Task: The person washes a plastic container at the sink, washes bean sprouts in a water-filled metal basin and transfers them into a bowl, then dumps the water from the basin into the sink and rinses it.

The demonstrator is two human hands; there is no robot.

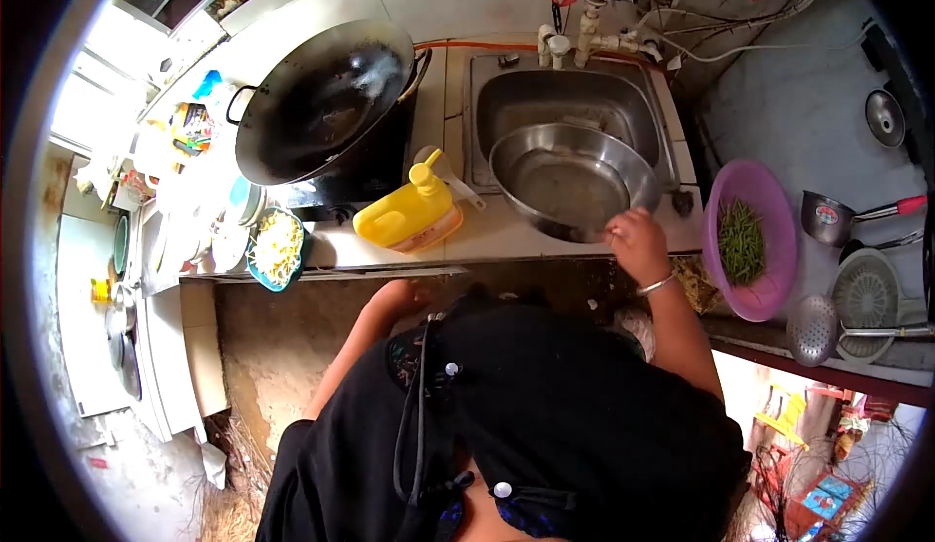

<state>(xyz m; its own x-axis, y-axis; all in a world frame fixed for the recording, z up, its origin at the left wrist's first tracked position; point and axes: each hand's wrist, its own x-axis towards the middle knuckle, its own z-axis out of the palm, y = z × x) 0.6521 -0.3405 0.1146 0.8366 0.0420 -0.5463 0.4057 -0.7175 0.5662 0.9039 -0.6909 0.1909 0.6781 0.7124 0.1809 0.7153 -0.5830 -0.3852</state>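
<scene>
My right hand (638, 242) is closed at the near right rim of a wide steel basin (560, 180), which rests partly over the sink (502, 104). Its fingers look curled on the rim. Below the counter's front edge hangs my left hand (401, 297), near the yellow jug (409, 213); its fingers are blurred and partly hidden, and nothing can be made out in it. The jug lies tilted on the counter. Behind it a large black wok (326, 104) sits on the stove.
Right of the sink is a purple basin (776, 240) with green vegetables. A steel pot (826, 219), a skimmer (812, 330) and a strainer (865, 294) lie farther right. A bowl of pale yellow food (280, 248) stands at the counter's left front edge. Taps (587, 31) rise behind the sink.
</scene>
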